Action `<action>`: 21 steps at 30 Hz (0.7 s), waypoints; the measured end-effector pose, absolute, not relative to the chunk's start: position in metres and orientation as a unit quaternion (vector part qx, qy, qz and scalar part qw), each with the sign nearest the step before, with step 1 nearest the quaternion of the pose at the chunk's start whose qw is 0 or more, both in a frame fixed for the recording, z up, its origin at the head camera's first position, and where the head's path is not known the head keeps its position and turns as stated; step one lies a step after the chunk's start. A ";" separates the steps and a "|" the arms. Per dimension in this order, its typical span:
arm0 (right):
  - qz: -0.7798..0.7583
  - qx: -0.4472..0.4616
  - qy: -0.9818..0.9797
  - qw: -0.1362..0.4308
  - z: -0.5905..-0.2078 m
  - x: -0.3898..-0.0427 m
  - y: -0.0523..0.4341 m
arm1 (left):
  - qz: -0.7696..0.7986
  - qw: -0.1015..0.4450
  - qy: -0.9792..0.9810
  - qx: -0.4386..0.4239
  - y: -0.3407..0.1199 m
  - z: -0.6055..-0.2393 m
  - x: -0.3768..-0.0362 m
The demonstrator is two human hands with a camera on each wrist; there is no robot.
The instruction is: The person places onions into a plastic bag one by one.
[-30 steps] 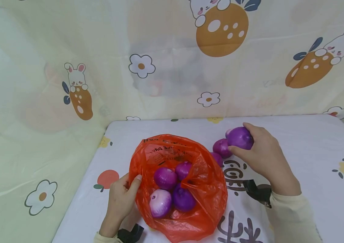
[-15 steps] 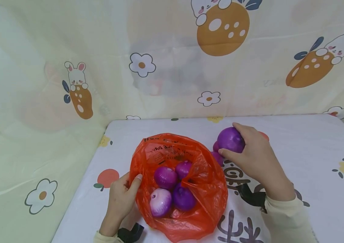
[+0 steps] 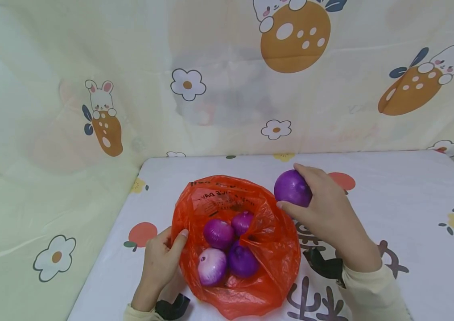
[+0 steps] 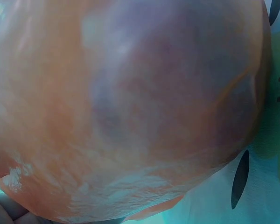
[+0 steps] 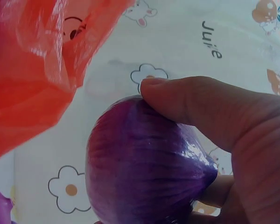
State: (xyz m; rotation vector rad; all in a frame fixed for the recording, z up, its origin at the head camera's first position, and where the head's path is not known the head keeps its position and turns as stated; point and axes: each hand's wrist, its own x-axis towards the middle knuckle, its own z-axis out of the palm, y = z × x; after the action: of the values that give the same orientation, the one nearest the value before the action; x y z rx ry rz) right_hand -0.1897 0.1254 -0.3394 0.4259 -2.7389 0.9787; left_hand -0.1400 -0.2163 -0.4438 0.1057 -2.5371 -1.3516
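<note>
An orange-red plastic bag point(image 3: 267, 236) lies open on the table, with several purple onions point(image 3: 219, 234) inside it. My left hand point(image 3: 163, 258) pinches the bag's left rim, thumb over the edge. The left wrist view is filled by the bag's plastic point(image 4: 130, 112), with purple showing through. My right hand point(image 3: 323, 209) grips a purple onion point(image 3: 291, 188) in the air just past the bag's right rim. The right wrist view shows that onion point(image 5: 144, 163) under my thumb point(image 5: 200, 107), beside the bag point(image 5: 32, 70).
The table point(image 3: 411, 223) wears a white cloth printed with flowers and dark characters. A cream curtain point(image 3: 90, 89) with rabbit and flower prints hangs behind and to the left. The right side of the cloth holds only printed patterns.
My right hand has carried the onion leftward, from over the loose onions on the table to the bag's right rim. Those loose onions are now hidden behind my hand. The left hand has not moved.
</note>
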 end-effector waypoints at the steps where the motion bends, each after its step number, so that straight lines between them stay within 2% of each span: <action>1: 0.333 0.146 -0.926 0.100 -0.339 -0.189 0.124 | -0.465 0.133 -0.874 0.035 -0.216 -0.444 -0.140; 21: 0.349 0.203 -0.909 0.107 -0.343 -0.178 0.101 | -0.476 0.135 -0.869 0.023 -0.217 -0.441 -0.138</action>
State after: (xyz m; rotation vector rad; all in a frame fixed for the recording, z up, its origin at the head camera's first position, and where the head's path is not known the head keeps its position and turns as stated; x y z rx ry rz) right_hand -0.1785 0.1006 -0.3430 0.5971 -2.6743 1.0272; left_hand -0.1382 -0.2165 -0.4412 0.0659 -2.5170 -1.3785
